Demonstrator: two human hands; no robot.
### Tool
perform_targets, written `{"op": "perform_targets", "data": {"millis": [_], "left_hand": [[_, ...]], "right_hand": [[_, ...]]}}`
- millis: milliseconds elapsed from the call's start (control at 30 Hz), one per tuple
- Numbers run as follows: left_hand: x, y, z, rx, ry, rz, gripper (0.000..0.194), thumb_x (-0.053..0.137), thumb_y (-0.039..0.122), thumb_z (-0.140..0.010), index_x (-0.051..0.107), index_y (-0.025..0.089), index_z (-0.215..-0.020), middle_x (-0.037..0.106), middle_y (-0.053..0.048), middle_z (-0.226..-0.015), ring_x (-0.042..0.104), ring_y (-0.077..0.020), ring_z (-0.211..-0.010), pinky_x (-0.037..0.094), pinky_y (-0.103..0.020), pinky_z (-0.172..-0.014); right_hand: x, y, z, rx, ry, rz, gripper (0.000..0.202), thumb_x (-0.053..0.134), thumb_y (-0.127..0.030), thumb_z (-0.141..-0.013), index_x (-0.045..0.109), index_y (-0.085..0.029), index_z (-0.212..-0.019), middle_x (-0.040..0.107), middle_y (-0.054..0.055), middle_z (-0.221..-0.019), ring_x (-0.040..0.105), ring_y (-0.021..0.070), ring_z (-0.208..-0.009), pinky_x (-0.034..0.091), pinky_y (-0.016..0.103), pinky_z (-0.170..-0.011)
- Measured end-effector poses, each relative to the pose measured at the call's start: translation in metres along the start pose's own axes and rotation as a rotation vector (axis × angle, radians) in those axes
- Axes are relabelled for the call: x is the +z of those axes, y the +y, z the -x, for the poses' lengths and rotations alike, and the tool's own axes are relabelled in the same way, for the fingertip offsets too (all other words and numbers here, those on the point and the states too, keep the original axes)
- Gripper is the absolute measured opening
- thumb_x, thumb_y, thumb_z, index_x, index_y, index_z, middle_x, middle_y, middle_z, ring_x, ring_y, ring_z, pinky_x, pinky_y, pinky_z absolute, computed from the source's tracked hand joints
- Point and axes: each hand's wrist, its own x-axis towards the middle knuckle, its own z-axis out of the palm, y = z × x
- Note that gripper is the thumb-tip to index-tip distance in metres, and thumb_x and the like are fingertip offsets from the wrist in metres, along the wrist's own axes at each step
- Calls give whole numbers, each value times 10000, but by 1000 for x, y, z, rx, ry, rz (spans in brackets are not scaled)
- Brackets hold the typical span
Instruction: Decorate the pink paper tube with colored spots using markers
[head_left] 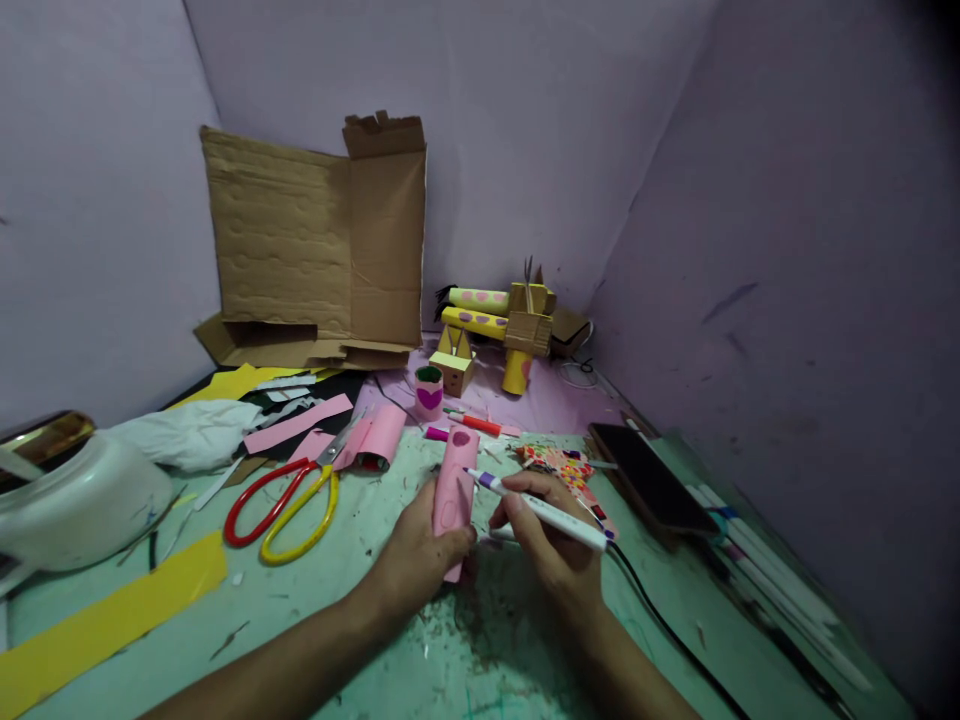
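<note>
My left hand point(424, 540) is wrapped round the lower part of a pink paper-covered tube point(456, 480), held upright and slightly tilted. Near the tube's top is a filled purple spot, with an outlined oval lower down. Between the fingers of my right hand point(559, 540) is a white marker pen point(551, 510) with a purple tip. That tip is at the tube's right edge; whether it touches the paper I cannot tell. Beyond the tube lie a red marker point(480, 425) and a short pink cylinder point(429, 392) with a purple heart.
Scissors point(300, 500) with red and yellow handles lie left, near pink paper point(382, 435) and a yellow strip point(112, 610). A white pot point(82, 500) stands far left. Behind are cardboard point(315, 240) and a yellow tube figure point(517, 330). Right are a phone point(649, 480) and a black cable point(667, 630).
</note>
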Motion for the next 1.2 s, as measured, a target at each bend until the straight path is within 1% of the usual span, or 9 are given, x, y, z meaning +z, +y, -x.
{"op": "perform_targets", "data": {"millis": [100,200,267,367,633,800,900,1067,1200], "left_hand": [[0,0,0,-9,-4,-31,364,603,190,-680,552,164,-1040,602,-36,-890,571,-225,-853,465,-329,-765],[0,1,1,-42,17,-63,352,588,193,-656,544,160,-1004,589,-30,-838,573,-226,-812,466,-316,-703],[0,1,1,-55,12,-70,364,578,193,-654,540,159,-1015,598,-38,-843,576,-231,-810,465,-313,-679],[-1,2,0,-39,1,-82,379,591,207,-668,548,159,-1041,615,-62,-917,575,-248,-872,471,-332,-725],[2,6,3,-9,-20,-76,440,574,174,-694,521,156,-1130,614,-73,-1008,572,-244,-934,473,-333,-799],[4,8,4,-5,-14,-128,439,542,164,-671,516,143,-1108,597,-58,-926,563,-222,-826,477,-303,-676],[4,7,3,11,3,-132,416,540,157,-658,517,154,-1074,572,-38,-888,547,-204,-796,470,-287,-656],[4,3,1,-32,-2,-128,352,553,174,-670,507,169,-1019,534,-3,-791,507,-166,-666,428,-248,-525],[4,4,3,-9,4,-149,298,554,164,-679,516,175,-975,525,-1,-792,535,-182,-742,449,-255,-599]], "right_hand": [[-1,-1,1,16,-27,23,107,584,-255,-844,643,-211,-922,688,-10,-663,635,139,-561,503,233,-535],[0,-3,2,13,-12,40,87,595,-254,-836,654,-216,-887,692,-11,-654,634,141,-570,496,237,-549],[0,-4,2,-7,14,42,72,593,-253,-837,653,-217,-852,690,-9,-649,638,146,-588,493,246,-567],[0,-4,2,-31,40,51,86,571,-252,-855,641,-215,-823,687,-4,-658,642,149,-607,492,253,-581],[1,0,0,-148,25,141,77,561,-190,-864,633,-218,-865,693,-9,-683,640,132,-604,492,227,-555],[3,2,1,-163,23,149,78,563,-183,-866,632,-218,-880,691,1,-699,643,128,-604,491,222,-548],[3,4,1,-158,15,137,91,565,-176,-865,624,-215,-922,702,12,-733,652,134,-624,499,228,-559],[1,3,0,-151,-47,120,96,563,-182,-866,636,-214,-919,702,8,-725,647,131,-622,503,224,-568],[1,1,0,-101,-30,88,88,558,-206,-870,640,-222,-843,669,-20,-647,618,119,-572,483,213,-540]]}}
